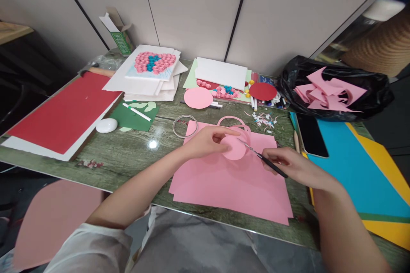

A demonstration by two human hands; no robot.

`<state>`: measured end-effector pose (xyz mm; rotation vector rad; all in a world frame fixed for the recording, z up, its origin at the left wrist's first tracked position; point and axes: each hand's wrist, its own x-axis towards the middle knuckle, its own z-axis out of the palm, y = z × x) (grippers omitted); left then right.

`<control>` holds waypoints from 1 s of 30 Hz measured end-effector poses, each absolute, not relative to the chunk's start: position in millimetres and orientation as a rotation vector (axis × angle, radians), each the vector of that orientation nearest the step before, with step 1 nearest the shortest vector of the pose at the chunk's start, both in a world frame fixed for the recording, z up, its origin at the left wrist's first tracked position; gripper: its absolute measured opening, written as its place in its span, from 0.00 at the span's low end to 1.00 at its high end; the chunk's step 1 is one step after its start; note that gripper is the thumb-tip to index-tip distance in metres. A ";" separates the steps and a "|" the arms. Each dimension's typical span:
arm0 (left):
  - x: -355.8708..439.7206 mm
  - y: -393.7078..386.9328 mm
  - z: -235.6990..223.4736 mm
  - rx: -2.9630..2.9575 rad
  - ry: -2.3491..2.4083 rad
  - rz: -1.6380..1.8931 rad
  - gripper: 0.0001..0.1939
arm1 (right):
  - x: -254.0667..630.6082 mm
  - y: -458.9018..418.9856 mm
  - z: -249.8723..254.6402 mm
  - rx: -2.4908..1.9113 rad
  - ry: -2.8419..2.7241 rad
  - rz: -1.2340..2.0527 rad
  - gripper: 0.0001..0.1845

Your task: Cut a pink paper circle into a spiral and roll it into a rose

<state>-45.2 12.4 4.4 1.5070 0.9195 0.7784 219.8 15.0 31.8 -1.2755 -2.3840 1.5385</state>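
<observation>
My left hand (209, 140) pinches a round pink paper piece (234, 150) by its edge, above a stack of pink paper sheets (224, 183). In my right hand (283, 163) are scissors (270, 165) with black handles, their blades at the right edge of the round piece. Whether the blades are apart is too fine to make out. Thin curled pink paper strips (231, 119) lie just behind the round piece. A silvery ring (185, 126) rests on the table left of the stack, and a larger pink paper circle (198, 98) lies farther back.
A black bag (285, 85) with pink scraps (329, 91) stands back right, near a phone (310, 134) and blue paper (361, 166). Red paper (67, 113) and a white oval object (106, 126) lie left. Behind are a flower picture (152, 66), a red circle (262, 91) and small clippings (264, 120).
</observation>
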 end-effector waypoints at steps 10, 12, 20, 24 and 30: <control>-48.8 12.7 6.8 1.567 0.895 0.709 0.22 | 225.0 16.1 30.9 -1.237 -2.501 1.448 0.14; -49.2 13.1 6.3 1.584 0.881 0.707 0.22 | 225.1 16.3 31.3 -1.245 -2.527 1.434 0.14; -50.6 13.4 10.7 1.592 0.808 0.722 0.24 | 224.2 16.2 31.4 -1.267 -2.534 1.427 0.15; -50.1 12.5 12.5 1.578 0.781 0.753 0.24 | 224.2 16.3 31.0 -1.277 -2.505 1.445 0.15; -40.0 8.9 4.0 1.361 0.930 0.929 0.26 | 217.7 16.2 33.7 -1.341 -2.369 1.435 0.12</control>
